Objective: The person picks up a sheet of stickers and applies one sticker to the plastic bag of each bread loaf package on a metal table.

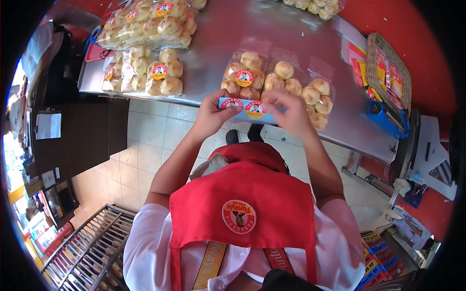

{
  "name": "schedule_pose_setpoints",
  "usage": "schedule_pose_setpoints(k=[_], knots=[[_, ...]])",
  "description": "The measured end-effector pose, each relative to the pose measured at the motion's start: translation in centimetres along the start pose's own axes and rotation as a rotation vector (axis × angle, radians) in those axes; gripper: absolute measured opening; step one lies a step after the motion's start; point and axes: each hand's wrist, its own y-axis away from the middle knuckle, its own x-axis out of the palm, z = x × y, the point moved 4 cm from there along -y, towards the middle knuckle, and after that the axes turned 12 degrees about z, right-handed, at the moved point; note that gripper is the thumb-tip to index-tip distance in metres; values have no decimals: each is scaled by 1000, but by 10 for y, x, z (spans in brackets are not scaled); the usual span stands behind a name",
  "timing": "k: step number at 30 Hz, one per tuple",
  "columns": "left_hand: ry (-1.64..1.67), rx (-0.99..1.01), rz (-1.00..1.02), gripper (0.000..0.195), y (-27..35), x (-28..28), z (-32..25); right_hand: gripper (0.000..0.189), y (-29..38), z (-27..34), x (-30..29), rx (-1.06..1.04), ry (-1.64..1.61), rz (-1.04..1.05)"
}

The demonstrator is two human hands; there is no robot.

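My left hand [213, 115] grips the left end of a light blue backing strip [238, 117], its thumb lying over the front. Two round red, white and yellow stickers [256, 108] show on the strip. At the strip's right part is my right hand [289, 112], slightly blurred, with thumb and fingertips by the edge of the right sticker; whether they pinch it is unclear. Just beyond my hands lie a labelled clear bag of bread rolls [250, 60], a middle bag of rolls [284, 70] and a right bag of rolls [321, 87], both partly hidden by my right hand.
Stacked bags of rolls [169, 27] and a row of smaller bags [171, 69] occupy the metal table's [214, 32] left side. A wicker basket [406, 72] and a blue device [386, 118] stand right. Behind me on the left is a slatted rack [91, 242].
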Motion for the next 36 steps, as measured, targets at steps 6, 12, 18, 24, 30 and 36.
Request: schedule_pose_setpoints(k=[6, 12, 18, 24, 30, 36], knots=[[220, -228, -39, 9, 14, 19, 23, 18, 48, 27, 25, -427, 770, -296], [289, -288, -38, 10, 10, 35, 33, 18, 67, 37, 16, -477, 658, -238], [54, -231, -32, 9, 4, 37, 46, 13, 46, -10, -47, 116, -331, -410], [-285, -101, 403, 16, -5, 81, 19, 33, 1, -80, -58, 282, -237, -378], [-454, 53, 481, 12, -13, 94, 10, 38, -4, -84, -53, 412, -186, -321], [-587, 184, 470, 16, -20, 97, 9, 28, -6, -85, -55, 413, -104, -296]])
